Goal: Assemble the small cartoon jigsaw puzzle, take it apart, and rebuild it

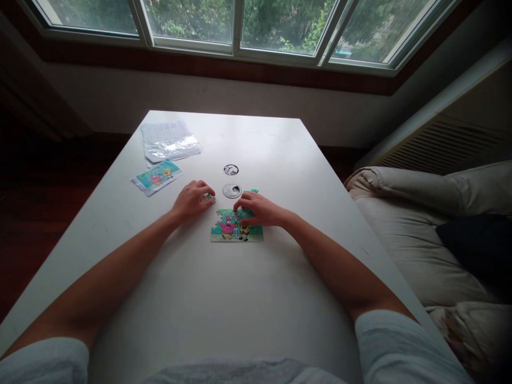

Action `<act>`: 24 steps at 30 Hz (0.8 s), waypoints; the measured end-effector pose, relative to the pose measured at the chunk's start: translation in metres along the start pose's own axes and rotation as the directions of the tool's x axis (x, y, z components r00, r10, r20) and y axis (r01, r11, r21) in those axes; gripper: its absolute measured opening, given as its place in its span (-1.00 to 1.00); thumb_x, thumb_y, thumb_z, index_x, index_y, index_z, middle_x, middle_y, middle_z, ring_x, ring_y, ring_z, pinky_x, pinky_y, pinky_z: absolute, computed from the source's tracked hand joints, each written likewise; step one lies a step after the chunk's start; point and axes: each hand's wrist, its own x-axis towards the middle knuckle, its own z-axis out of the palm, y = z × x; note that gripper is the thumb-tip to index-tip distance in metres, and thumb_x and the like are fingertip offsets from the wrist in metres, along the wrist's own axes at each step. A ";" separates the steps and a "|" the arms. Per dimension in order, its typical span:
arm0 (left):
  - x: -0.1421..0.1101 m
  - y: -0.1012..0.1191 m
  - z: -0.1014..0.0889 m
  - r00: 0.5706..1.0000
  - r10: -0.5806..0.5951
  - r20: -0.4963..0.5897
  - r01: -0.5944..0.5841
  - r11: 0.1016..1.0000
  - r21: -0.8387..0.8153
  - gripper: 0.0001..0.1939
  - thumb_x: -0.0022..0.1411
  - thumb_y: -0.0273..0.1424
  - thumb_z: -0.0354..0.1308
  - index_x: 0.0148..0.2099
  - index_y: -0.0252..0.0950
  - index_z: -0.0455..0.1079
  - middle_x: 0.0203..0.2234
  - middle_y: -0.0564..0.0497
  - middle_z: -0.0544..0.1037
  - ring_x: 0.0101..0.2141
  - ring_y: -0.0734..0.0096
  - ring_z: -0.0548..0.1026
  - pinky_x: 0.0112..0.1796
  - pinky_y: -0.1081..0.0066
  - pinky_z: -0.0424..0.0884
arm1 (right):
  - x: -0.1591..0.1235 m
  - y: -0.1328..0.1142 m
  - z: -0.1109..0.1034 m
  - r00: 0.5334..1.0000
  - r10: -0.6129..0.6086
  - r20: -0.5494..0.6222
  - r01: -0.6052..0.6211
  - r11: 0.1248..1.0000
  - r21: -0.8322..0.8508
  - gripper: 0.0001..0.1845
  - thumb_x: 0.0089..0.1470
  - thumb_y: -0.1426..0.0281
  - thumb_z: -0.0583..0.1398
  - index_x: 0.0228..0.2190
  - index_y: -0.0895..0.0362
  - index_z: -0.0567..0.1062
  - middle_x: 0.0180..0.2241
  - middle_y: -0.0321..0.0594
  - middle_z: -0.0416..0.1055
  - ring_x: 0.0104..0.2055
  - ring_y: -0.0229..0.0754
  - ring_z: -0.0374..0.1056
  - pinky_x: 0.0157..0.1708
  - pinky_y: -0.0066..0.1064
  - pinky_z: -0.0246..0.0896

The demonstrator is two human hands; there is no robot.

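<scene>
A partly assembled cartoon jigsaw puzzle (227, 230) lies on the white table, its left and upper edges stepped with open slots. My right hand (258, 209) rests over its upper right part, fingers bent down onto it and hiding some of the picture. Whether those fingers pinch a piece is not visible. To the left of the puzzle, my left hand (193, 198) is closed with small jigsaw pieces (210, 198) at its fingertips, near the tabletop. More teal puzzle pieces (252, 191) show just beyond my right hand.
Two round disc-like items (231, 190) lie beyond the puzzle. A printed cartoon picture card (157, 177) and a clear plastic bag with paper (170, 140) are at the table's far left. A cushioned sofa (412, 234) stands right of the white table (248, 298); windows (276, 26) are ahead.
</scene>
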 end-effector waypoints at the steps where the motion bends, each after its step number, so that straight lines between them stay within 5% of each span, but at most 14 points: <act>1: 0.000 0.000 -0.002 1.000 0.017 0.020 -0.017 1.000 0.012 -0.81 0.26 -0.29 0.15 -0.15 -0.15 0.57 -0.16 -0.06 0.52 -0.13 0.16 0.40 -0.07 0.18 0.36 | 0.000 0.000 0.000 1.000 0.001 -0.001 -0.001 1.000 0.000 -0.59 0.11 0.17 0.31 -0.03 0.05 0.49 -0.03 -0.06 0.40 0.00 0.03 0.27 -0.01 -0.17 0.12; 9: 0.000 -0.003 -0.011 0.985 0.131 0.115 -0.130 0.991 -0.012 -0.76 0.29 -0.26 0.14 -0.07 -0.14 0.57 -0.10 -0.07 0.50 -0.12 0.16 0.39 -0.08 0.20 0.35 | -0.001 0.002 0.002 1.000 -0.006 -0.003 0.006 1.000 0.001 -0.58 0.11 0.16 0.31 -0.02 0.05 0.49 -0.03 -0.06 0.39 -0.01 0.03 0.27 -0.01 -0.16 0.12; 24: 0.001 0.002 -0.019 0.976 0.143 0.165 -0.144 0.990 -0.005 -0.82 0.20 -0.31 0.17 -0.15 -0.21 0.47 -0.16 -0.07 0.52 -0.14 0.17 0.42 -0.09 0.25 0.35 | 0.001 0.000 0.001 1.000 0.002 -0.007 -0.002 1.000 0.001 -0.59 0.12 0.17 0.31 -0.03 0.04 0.49 -0.05 -0.07 0.40 -0.01 0.02 0.28 0.00 -0.17 0.12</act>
